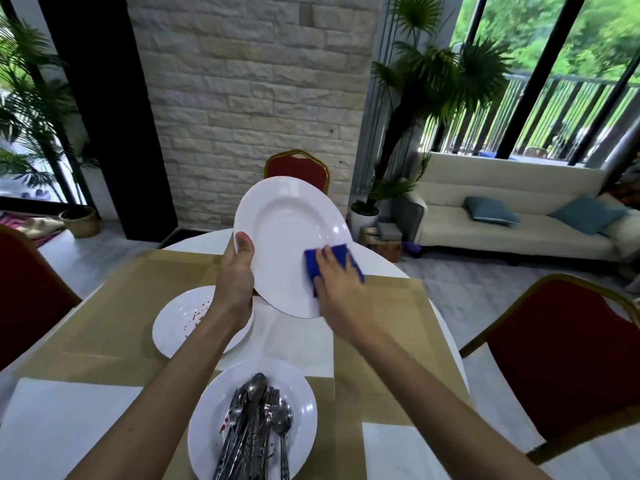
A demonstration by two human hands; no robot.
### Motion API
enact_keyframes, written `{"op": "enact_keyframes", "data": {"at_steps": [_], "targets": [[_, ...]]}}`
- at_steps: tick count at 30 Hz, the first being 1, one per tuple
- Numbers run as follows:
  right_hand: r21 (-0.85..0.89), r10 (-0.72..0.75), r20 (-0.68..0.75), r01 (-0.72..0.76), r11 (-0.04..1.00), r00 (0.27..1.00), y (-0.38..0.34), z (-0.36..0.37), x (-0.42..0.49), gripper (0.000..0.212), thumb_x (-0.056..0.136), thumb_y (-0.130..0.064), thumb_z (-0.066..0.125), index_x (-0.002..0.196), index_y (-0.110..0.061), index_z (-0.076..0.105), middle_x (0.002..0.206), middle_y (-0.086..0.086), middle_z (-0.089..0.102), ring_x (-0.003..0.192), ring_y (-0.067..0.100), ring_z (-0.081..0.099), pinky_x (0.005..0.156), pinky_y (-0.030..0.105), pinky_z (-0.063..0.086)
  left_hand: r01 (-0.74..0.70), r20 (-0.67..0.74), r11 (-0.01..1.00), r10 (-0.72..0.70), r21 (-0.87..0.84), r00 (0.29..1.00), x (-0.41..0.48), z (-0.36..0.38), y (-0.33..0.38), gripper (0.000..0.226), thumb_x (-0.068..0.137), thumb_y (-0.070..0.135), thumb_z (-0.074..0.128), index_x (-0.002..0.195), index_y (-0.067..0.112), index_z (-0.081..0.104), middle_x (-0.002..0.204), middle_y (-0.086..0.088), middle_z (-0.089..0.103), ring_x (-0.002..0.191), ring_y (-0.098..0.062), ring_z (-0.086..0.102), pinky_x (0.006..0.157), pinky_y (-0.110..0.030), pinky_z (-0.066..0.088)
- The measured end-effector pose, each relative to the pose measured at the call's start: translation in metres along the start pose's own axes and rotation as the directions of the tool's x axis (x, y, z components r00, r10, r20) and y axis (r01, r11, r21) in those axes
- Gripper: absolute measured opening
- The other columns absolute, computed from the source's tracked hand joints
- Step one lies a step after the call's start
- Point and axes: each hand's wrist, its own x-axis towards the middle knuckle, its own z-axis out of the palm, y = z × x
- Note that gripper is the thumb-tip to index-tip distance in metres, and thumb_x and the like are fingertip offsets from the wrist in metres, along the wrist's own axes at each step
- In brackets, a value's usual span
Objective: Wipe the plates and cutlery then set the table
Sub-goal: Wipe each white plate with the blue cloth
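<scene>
Above the surface (114, 306), the left grip (239, 271) clasps the rim of a tilted white plate (287, 230). The right grip (337, 275) presses a blue cloth (337, 252) with flat fingers onto its lower right. Beneath that plate sit a stained plate (180, 323) and, nearer, heaped cutlery (256, 420).

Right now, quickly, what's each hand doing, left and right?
Left hand: grips the white plate by its rim, thumb on the front.
Right hand: open, fingers pressing the blue cloth against the plate.
</scene>
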Motion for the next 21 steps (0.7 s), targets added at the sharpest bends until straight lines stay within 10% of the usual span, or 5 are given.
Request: {"op": "enact_keyframes", "data": {"at_steps": [6, 13, 17, 21], "targets": [[0.419, -0.303, 0.029, 0.264, 0.869, 0.953, -0.039, -0.019, -0.037, 0.044, 0.102, -0.024, 0.037, 0.145, -0.029, 0.038, 0.150, -0.017, 0.036, 0.133, 0.004, 0.037, 0.103, 0.020, 0.032, 0.121, -0.023, 0.991, -0.122, -0.064, 0.992, 0.001, -0.006, -0.014, 0.051, 0.097, 0.053, 0.029, 0.135, 0.023, 0.047, 0.123, -0.004, 0.065, 0.108, -0.022, 0.064, 0.081, -0.034, 0.054], [-0.078, -0.160, -0.101, 0.153, 0.985, 0.982, 0.040, -0.023, 0.021, 0.042, 0.099, -0.026, 0.041, 0.138, -0.013, 0.051, 0.146, 0.004, 0.047, 0.131, 0.035, 0.045, 0.103, 0.050, 0.043, 0.075, 0.082, 0.997, -0.074, -0.002, 0.994, -0.004, -0.005, -0.007, 0.033, 0.100, 0.046, 0.027, 0.118, 0.033, 0.052, 0.107, 0.010, 0.069, 0.091, -0.007, 0.069, 0.065, -0.023, 0.057], [-0.036, -0.245, -0.212, 0.243, 0.969, 0.946, -0.004, -0.027, 0.030, 0.047, 0.096, -0.017, 0.045, 0.143, -0.011, 0.043, 0.149, 0.006, 0.042, 0.133, 0.040, 0.041, 0.102, 0.049, 0.042, 0.166, 0.183, 0.986, -0.167, 0.022, 0.969, -0.011, 0.012, -0.011, 0.042, 0.100, 0.048, 0.023, 0.120, 0.029, 0.054, 0.098, 0.011, 0.072, 0.085, -0.005, 0.071, 0.061, -0.020, 0.056], [0.051, -0.477, 0.044, 0.475, 0.878, 0.878, -0.013, -0.028, -0.006, 0.046, 0.100, -0.018, 0.044, 0.146, -0.017, 0.039, 0.151, -0.001, 0.039, 0.132, 0.030, 0.044, 0.100, 0.041, 0.043, 0.113, 0.107, 0.994, -0.111, -0.012, 0.988, 0.001, -0.008, -0.003, 0.052, 0.097, 0.052, 0.026, 0.130, 0.022, 0.052, 0.114, -0.001, 0.069, 0.098, -0.016, 0.069, 0.068, -0.027, 0.057]]}}
